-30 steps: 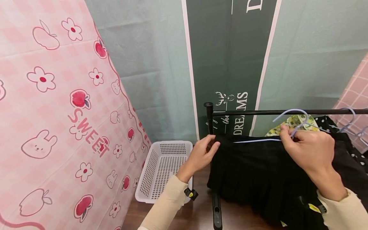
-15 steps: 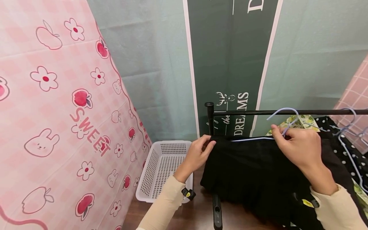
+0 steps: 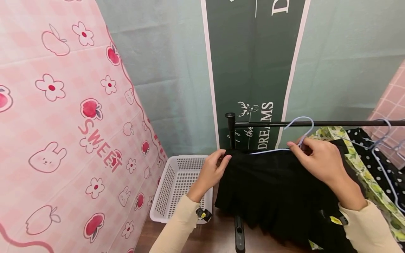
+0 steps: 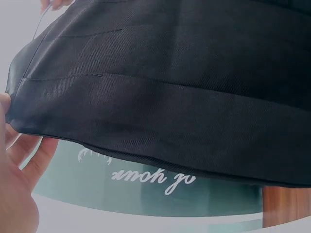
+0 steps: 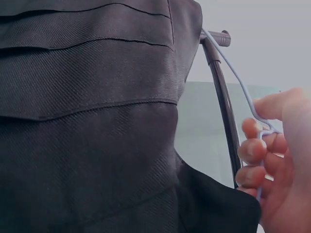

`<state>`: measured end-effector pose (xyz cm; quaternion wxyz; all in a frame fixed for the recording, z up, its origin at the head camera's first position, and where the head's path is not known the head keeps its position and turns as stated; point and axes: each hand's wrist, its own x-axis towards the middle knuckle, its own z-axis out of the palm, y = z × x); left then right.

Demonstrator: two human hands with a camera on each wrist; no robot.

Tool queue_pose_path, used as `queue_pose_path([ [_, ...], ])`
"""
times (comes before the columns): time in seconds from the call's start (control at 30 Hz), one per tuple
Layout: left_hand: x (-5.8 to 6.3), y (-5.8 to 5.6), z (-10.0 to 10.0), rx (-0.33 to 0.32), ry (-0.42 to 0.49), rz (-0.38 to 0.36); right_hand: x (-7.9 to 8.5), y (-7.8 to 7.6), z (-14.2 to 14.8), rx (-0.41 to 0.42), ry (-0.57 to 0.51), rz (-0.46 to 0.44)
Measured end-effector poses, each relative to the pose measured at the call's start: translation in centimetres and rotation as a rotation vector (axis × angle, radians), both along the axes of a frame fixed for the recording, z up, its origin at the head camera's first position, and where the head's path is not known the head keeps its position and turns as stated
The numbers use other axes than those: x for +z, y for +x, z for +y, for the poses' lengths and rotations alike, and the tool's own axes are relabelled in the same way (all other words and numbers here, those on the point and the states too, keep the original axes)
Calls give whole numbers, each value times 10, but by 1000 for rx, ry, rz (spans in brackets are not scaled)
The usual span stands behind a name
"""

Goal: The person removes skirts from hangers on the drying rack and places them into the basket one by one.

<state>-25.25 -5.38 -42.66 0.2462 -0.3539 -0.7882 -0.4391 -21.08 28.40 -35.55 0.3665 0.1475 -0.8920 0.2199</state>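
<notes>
A black pleated skirt (image 3: 269, 189) hangs spread beneath a light purple hanger (image 3: 269, 151). With thumb and fingers, my left hand (image 3: 211, 169) pinches the left corner of its waistband; the left wrist view shows fingertips at that fabric corner (image 4: 36, 114). My right hand (image 3: 322, 160) grips the hanger just below the hook, and its curled fingers around the wire show in the right wrist view. The hook overlaps the black rack rod (image 3: 357, 123) in the head view. Much of the hanger's lower bar is hidden by the skirt and my right hand.
A white perforated basket (image 3: 190, 156) stands on the brown floor at left, beside the rack's foot (image 3: 239, 239). Right of the skirt hang a lemon-print garment (image 3: 357, 167) and a black polka-dot garment (image 3: 359, 137). Other purple hangers (image 3: 386, 126) are on the rod.
Both hands have shifted left with the skirt and hanger, the hook travelling left along the rod in view. More of the lemon-print garment now shows at right.
</notes>
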Motion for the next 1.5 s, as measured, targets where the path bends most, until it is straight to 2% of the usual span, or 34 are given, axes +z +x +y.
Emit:
queue_pose_path([
  [0.23,1,0,-6,-2,22,28,0,-2,-3,128,-41,-112],
  [0.47,1,2,-9,20,23,64,-7,-5,-5,214,-95,-137],
  [0.73,0,2,-13,42,5,74,-7,-4,-8,209,-138,-152],
  [1.1,0,3,-16,49,12,109,-8,-2,-7,191,-135,-146],
  [1.5,-3,4,-19,75,50,58,-8,1,-5,185,-142,-148],
])
